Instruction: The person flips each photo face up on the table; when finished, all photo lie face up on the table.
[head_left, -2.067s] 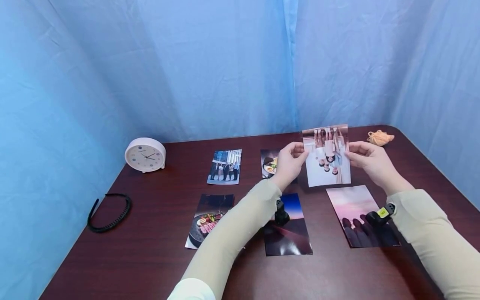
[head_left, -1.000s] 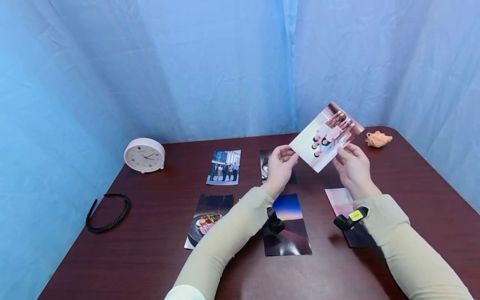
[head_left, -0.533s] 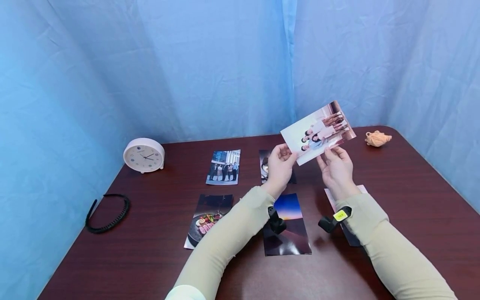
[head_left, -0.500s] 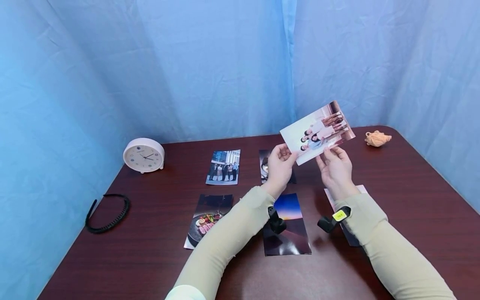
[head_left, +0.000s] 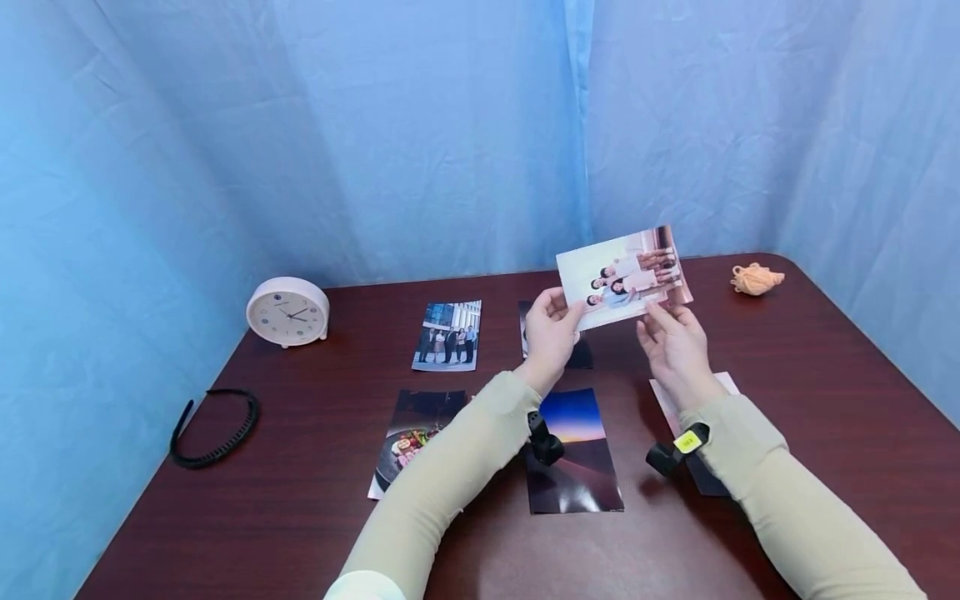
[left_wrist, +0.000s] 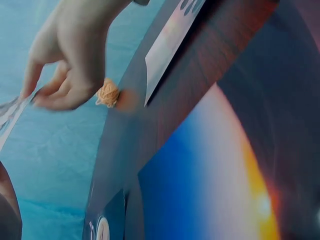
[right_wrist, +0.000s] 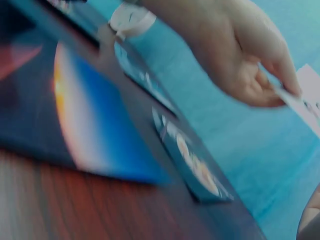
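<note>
Above the table's far side, a glossy photo print [head_left: 617, 279] of a group of people in light clothes is held up, turned sideways so their heads point left. My left hand [head_left: 551, 337] pinches its lower left corner between thumb and fingers. At the lower right edge, my right hand [head_left: 677, 350] pinches it with thumb and fingertips. Below the hands lies a sunset photo [head_left: 573, 450]. A food photo [head_left: 581, 354] is partly hidden behind the left hand, and a pale pink photo [head_left: 663, 400] lies partly under the right forearm.
A group photo in front of a building [head_left: 447, 336] and a steak photo [head_left: 408, 437] lie on the left half of the dark wooden table [head_left: 300, 517]. Farther left are a white clock [head_left: 288, 311] and a black headband [head_left: 217, 454]. Orange yarn [head_left: 756, 278] sits at the back right.
The held photo has turned from upside down to sideways and shifted left. Both hands kept hold of it; the right moved inward to the lower edge. Lately the photo dipped slightly.
</note>
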